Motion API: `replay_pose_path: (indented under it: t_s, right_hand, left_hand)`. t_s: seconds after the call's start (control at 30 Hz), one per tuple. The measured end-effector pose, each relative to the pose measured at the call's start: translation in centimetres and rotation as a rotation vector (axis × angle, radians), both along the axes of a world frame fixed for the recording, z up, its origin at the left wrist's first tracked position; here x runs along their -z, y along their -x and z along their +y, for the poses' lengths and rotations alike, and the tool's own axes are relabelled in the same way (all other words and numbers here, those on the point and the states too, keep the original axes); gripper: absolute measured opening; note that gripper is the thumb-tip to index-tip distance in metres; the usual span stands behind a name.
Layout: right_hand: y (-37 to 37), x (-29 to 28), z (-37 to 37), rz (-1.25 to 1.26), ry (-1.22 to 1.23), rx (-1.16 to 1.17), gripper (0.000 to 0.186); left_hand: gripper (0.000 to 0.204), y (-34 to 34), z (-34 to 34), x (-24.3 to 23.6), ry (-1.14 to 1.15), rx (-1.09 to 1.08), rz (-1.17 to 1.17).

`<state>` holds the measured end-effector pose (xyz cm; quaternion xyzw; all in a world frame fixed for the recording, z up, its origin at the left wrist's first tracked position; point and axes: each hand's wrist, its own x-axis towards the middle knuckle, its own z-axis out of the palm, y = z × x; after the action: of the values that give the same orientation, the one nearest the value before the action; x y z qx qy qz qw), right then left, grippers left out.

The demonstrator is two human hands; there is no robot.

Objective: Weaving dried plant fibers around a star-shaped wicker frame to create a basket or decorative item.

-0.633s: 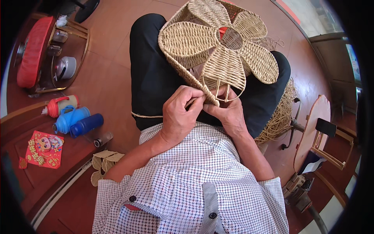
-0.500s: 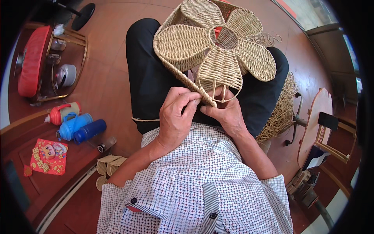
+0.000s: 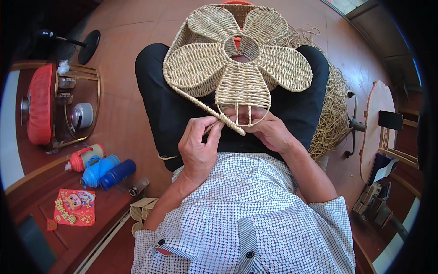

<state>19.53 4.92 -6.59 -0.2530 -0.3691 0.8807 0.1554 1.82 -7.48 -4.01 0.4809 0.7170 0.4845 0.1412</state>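
Note:
A woven straw basket (image 3: 186, 68) with a flower-shaped face rests on my lap, its petals around a round central opening. Its lowest petal (image 3: 243, 86) ends in a bare wire loop with a few cord-wrapped ribs. A cord-wrapped rim strip (image 3: 205, 108) slants down from the left petal to a free end below that loop. My left hand (image 3: 197, 146) is closed, thumb and forefinger pinching a straw cord against the strip. My right hand (image 3: 276, 134) is closed at the wire loop, its fingers partly hidden behind the loop and strip.
A big heap of loose straw cord (image 3: 331, 107) lies right of my knees. At the left are a blue bottle (image 3: 117, 174), a light blue jug (image 3: 98, 171), a red-topped flask (image 3: 86, 157) and a red stool (image 3: 41, 105). A round wooden board (image 3: 372, 130) stands at the right.
The basket has turned slightly and sits lower and further left in view. My left hand has slid down, with a cord now visible in its pinch. My right hand has moved off the strip's end.

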Motion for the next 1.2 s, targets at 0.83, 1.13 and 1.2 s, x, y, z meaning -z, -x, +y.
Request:
replay_pose_path:
  t_s: [0.83,1.13,1.2]
  right_hand:
    - [2.6,-0.1,-0.3,-0.033,-0.139,0.155,0.038]
    - [2.0,1.9,-1.4,0.069,0.281,0.273,0.038]
    - [2.0,1.6,-1.2,0.133,0.371,0.292,0.037]
  left_hand:
    - [0.012,0.9,0.2,-3.0,0.169,0.112,-0.011]
    - [0.028,1.9,3.1,-6.0,0.156,0.302,0.389]
    - [0.030,1.8,3.8,-6.6,0.244,0.371,0.483]
